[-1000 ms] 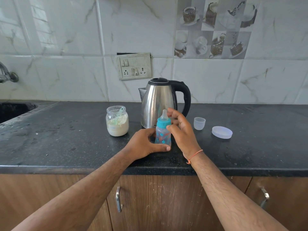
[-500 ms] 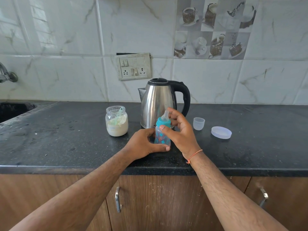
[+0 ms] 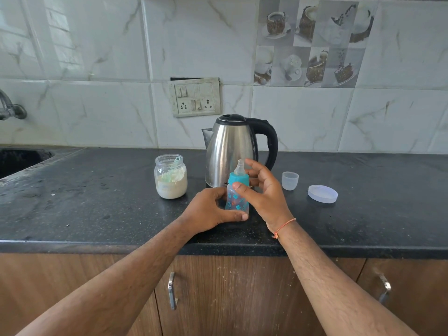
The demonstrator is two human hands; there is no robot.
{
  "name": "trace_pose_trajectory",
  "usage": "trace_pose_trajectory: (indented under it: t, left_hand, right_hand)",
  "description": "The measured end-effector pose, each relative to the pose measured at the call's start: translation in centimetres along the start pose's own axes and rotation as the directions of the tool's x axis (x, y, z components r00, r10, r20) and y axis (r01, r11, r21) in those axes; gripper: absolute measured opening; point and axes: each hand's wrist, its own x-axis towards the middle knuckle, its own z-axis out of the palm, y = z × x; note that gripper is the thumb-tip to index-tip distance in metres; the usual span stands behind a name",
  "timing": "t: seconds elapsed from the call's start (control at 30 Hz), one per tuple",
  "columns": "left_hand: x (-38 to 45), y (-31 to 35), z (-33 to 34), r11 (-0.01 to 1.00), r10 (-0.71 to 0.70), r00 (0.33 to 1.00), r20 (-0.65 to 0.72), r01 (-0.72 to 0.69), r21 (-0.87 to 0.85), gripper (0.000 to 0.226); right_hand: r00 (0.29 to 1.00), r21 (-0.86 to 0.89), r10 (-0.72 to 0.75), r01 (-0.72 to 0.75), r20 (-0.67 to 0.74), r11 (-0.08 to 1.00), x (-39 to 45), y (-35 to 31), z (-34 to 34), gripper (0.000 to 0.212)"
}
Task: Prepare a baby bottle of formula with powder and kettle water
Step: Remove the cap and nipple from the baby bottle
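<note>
Bottle (image 3: 237, 198) before kettle (image 3: 230, 151), jar (image 3: 171, 177) left.

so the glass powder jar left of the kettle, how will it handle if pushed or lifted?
The powder jar looks like smooth glass, so probably rigid, breakable and a bit slippery. It is squat and wide-based, so likely to slide rather than tip. It stands open, roughly half full with a scoop inside; a sharp tilt could spill powder.
</note>
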Motion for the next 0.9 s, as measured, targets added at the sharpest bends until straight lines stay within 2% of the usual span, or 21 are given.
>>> trace_pose_trajectory:
  t: [0.17,0.33,0.5,0.6,0.67,0.8,0.9]
  left_hand:
    - [-0.1,0.2,-0.1,1.000,-0.014,1.000,0.010,0.014,0.007,0.068]
    - [-0.4,0.4,-0.1,1.000,-0.020,1.000,-0.003,0.020,-0.012,0.069]
    - [-0.5,0.4,-0.2,1.000,-0.028,1.000,-0.003,0.028,-0.012,0.071]
    - [-0.4,0.5,-0.2,0.999,-0.035,0.999,0.002,0.035,-0.004,0.073]
    - [-0.4,0.4,-0.2,0.999,-0.043,0.999,-0.004,0.043,-0.015,0.073]
    - [-0.4,0.1,-0.1,0.998,-0.043,0.999,-0.002,0.043,-0.039,0.071]
    - [-0.2,-0.1,0.0,0.999,-0.039,0.999,-0.001,0.039,-0.036,0.066]
  right_hand:
    - [1.000,0.117,0.004,-0.003,-0.007,0.993,0.1,-0.2,-0.3,0.054]
    - [0.997,0.396,0.066,-0.046,-0.037,0.917,0.0,-1.0,-0.5,0.049]
    - [0.971,0.504,0.159,-0.049,-0.179,0.862,0.5,-0.8,-1.2,0.036]
    - [0.946,0.362,0.168,-0.060,-0.276,0.930,0.8,-0.6,-1.7,0.044]
    - [0.945,0.246,0.146,-0.073,-0.292,0.966,0.9,-0.2,-2.4,0.050]
    - [0.962,0.044,0.139,-0.132,-0.237,0.990,1.3,-0.6,-5.4,0.061]
    - [0.971,-0.073,0.126,-0.144,-0.203,0.987,2.3,-1.7,-8.4,0.061]
